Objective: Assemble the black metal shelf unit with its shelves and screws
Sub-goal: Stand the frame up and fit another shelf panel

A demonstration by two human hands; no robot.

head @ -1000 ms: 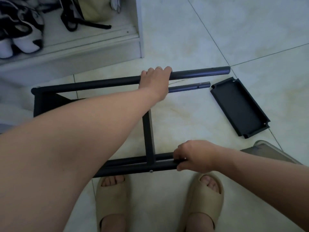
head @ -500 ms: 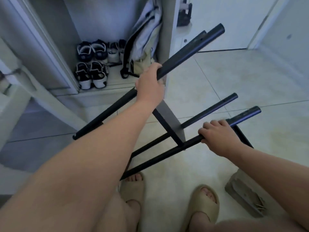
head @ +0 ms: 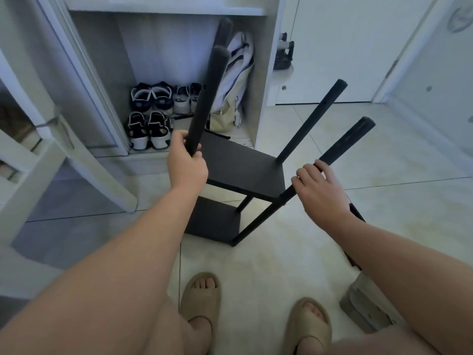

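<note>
The black metal shelf unit stands nearly upright on the tiled floor, with two shelves fitted: a middle shelf and a bottom shelf. Its black posts stick up above the middle shelf. My left hand is closed around the near left post. My right hand rests on the near right post, fingers curled over it. A loose black shelf tray lies on the floor behind my right forearm, mostly hidden.
An open white cupboard with sandals and a bag is just behind the unit. A white frame leans at left. A grey box sits on the floor at lower right. My feet in beige slippers stand below.
The unit has been swung up from lying on the floor to nearly upright. Both hands stayed on their posts, and the view lifted toward the cupboard.
</note>
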